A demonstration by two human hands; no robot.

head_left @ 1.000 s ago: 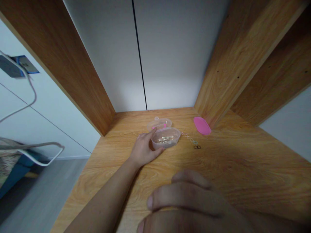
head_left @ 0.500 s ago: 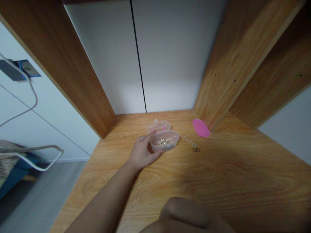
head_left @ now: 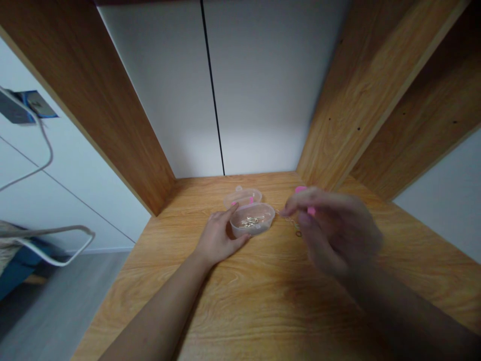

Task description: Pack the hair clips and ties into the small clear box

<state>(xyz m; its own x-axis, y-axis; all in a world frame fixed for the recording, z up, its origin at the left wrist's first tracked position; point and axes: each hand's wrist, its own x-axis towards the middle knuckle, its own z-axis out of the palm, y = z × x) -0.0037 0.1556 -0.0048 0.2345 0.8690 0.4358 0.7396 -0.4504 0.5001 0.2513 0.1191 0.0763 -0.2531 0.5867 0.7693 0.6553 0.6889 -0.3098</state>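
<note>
- Clear box [head_left: 265, 228], open w/ gold-coloured metal bits [head_left: 251, 221] inside, sits near the counter [head_left: 225, 306]'s back edge, approx. mid-width.
- L hand [head_left: 215, 241]: grip clamped round the box's L end, thumb at the near side, a finger by the far rim.
- R hand [head_left: 340, 228]: over the counter just R of box, blurred — can't tell if grip is apart or together, or holding anything.
- Nearby: pale linked rings [head_left: 288, 218] and dark ring [head_left: 298, 233] by R hand; pink piece [head_left: 300, 189], partly hidden, toward the back R corner.
- Step, my read: L steadies box, R works at the rings.
- Next move calls for light fingertip control — box kept level, rings unsnagged.
</note>
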